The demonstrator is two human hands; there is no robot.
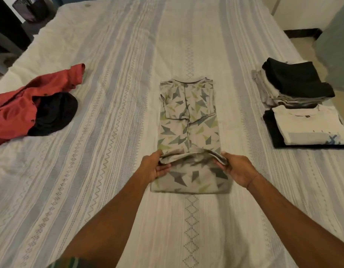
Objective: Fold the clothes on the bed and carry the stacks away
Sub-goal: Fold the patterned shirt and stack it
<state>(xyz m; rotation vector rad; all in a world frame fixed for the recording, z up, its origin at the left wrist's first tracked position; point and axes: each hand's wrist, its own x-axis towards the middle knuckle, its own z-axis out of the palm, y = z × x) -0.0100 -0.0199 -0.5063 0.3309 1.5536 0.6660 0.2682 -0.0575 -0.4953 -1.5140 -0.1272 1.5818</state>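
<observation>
Clothes lie across a striped white bedspread [113,93]: two folded stacks [299,105] at right, a red shirt [18,105] over a black garment [55,115] at left. At centre, a grey triangle-print shirt [188,117] has its near fold pinched by the left hand [154,168] and right hand [238,169].

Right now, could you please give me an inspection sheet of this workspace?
Surface: bed with striped cover, wrinkled.
Job's things: patterned shirt at centre, sleeves folded in, near end being folded; red shirt and dark garment unfolded at left; two folded stacks at right.
Clutter: nothing seen.
Hands: left hand and right hand each grip a side of the patterned shirt's near fold.
Cables: nothing seen.
Surroundings: dark furniture far left; wall far right.
</observation>
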